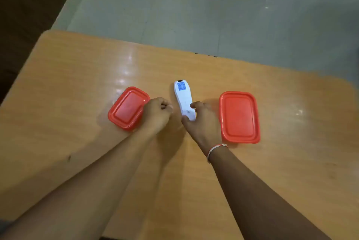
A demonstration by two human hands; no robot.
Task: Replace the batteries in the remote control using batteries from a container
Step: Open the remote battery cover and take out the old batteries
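Overhead view of a wooden table (77,84) with the person's two forearms reaching in from the near edge. A white remote control (183,98) lies on the tabletop near the centre, back side up, its long axis running away from the person; a blue label sits near its far end and a small dark window at the far tip. The right hand (202,121) grips the near end of the remote, the thumb on its left edge and the fingers curled over its right edge, so that the near tip is covered. A thin red-and-white band (215,150) circles the right wrist. The left hand (157,113) is curled into a loose fist just left of the remote, knuckles toward it; nothing is visible within the fingers, and whether it touches the remote cannot be told. Two containers with red lids flank the hands, both closed: the left container (127,108), turned at an angle, lies against the back of the left hand, and the right container (240,117) lies just beside the right hand, squarer to the table's edge. Beyond the table's far edge a grey-green floor (213,6) is visible.
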